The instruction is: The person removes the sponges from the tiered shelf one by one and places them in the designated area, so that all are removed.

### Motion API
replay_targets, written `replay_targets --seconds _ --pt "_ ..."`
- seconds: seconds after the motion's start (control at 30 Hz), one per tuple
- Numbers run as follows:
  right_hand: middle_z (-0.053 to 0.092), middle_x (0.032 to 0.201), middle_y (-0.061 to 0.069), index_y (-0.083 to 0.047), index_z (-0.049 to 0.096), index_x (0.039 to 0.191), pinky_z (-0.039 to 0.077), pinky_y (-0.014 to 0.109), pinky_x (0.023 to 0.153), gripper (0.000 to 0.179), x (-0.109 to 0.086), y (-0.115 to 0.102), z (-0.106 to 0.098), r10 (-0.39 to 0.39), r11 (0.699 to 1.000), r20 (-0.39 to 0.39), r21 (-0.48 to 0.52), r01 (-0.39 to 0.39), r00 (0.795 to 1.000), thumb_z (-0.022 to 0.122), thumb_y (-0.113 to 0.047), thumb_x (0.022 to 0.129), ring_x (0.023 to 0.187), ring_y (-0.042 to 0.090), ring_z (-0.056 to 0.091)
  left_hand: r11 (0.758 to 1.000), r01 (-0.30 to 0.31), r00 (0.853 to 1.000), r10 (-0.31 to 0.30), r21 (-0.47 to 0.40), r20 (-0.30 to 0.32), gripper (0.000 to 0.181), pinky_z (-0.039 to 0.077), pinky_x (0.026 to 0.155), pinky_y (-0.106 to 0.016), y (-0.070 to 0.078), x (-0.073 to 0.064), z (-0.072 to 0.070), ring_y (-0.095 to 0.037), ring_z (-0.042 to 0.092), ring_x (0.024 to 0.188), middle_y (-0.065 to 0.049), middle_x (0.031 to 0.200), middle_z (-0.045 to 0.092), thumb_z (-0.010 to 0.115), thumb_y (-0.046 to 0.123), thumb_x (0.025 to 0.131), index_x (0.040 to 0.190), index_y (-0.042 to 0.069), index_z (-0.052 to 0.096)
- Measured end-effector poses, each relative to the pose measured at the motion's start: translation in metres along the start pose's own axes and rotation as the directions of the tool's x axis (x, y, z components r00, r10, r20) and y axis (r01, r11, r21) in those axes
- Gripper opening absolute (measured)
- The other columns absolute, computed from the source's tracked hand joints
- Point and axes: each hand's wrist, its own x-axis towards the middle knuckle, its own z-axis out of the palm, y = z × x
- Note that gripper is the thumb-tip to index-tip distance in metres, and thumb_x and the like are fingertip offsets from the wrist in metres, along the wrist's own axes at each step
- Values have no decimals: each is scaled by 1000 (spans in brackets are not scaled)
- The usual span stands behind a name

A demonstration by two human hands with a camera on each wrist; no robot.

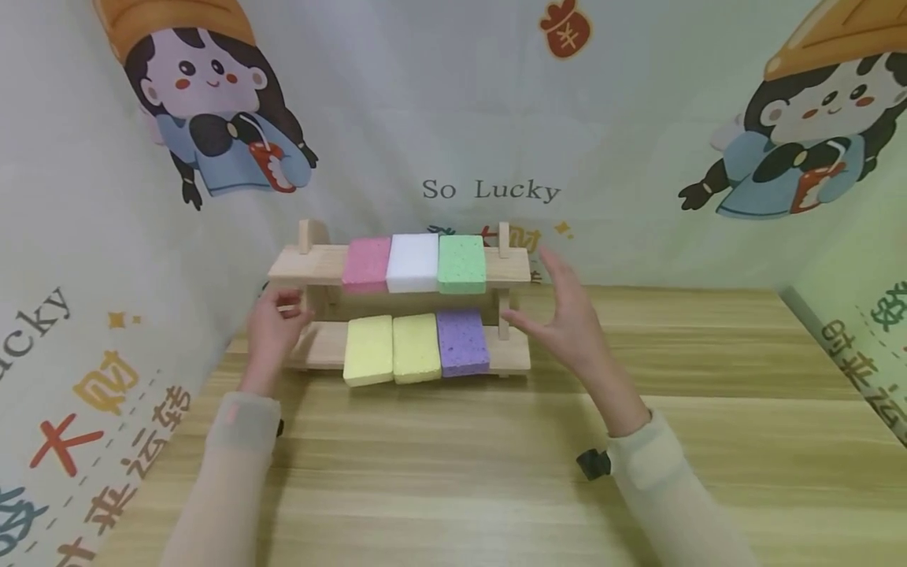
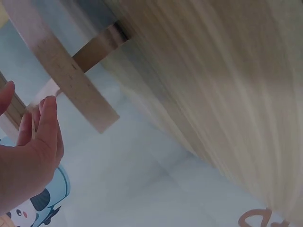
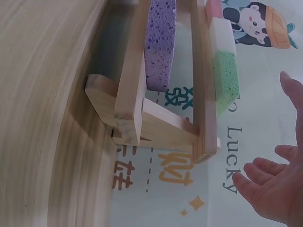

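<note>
A two-tier wooden rack [image 1: 322,268] stands on the table. On its upper shelf sit a pink sponge [image 1: 366,264], a white sponge [image 1: 414,262] and a green sponge [image 1: 462,264], side by side. The lower shelf bears two yellow sponges [image 1: 368,350] and a purple sponge [image 1: 464,343]. At the rack's left end is my left hand [image 1: 276,327], fingers loosely bent with nothing seen in them; whether it touches the wood I cannot tell. My right hand [image 1: 570,323] is beside the right end, thumb and fingers spread, apart from the rack in the right wrist view.
The wooden table [image 1: 453,472] extends in front of the rack and to its right. Behind it hangs a pale printed cloth [image 1: 616,157] with cartoon figures and lettering, which also covers both sides.
</note>
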Motion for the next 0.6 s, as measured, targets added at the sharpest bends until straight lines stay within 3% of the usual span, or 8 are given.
replay_targets --seconds 0.23,0.4,0.5,0.6 --pt "33 160 15 -6 26 156 33 51 119 93 2 -3 8 -36 999 -23 20 37 999 79 -33 85 145 35 36 998 52 999 -52 -22 9 49 49 101 -43 -4 10 -1 -40 57 125 -27 138 52 65 5 92 135 -6 47" --pt "43 153 17 -4 34 152 43 47 113 84 4 -6 15 -37 993 -43 111 41 998 79 -26 86 136 35 47 998 69 997 -68 -12 38 47 47 83 -21 -14 13 -5 -35 60 116 -26 133 55 65 6 92 133 -6 48" --pt "48 147 18 -5 38 150 46 47 109 78 4 -6 19 -15 988 -52 151 23 999 79 -23 86 131 35 52 997 80 994 -79 -5 76 46 43 73 -12 -23 16 -6 -21 60 102 -23 129 56 67 8 92 133 -5 48" --pt "52 142 18 -4 41 148 49 47 106 73 4 -7 23 4 984 -56 178 6 998 78 -19 87 127 36 56 994 105 988 -102 -17 113 47 43 72 -10 -30 18 -6 -6 54 90 -19 126 56 69 9 92 132 -5 48"
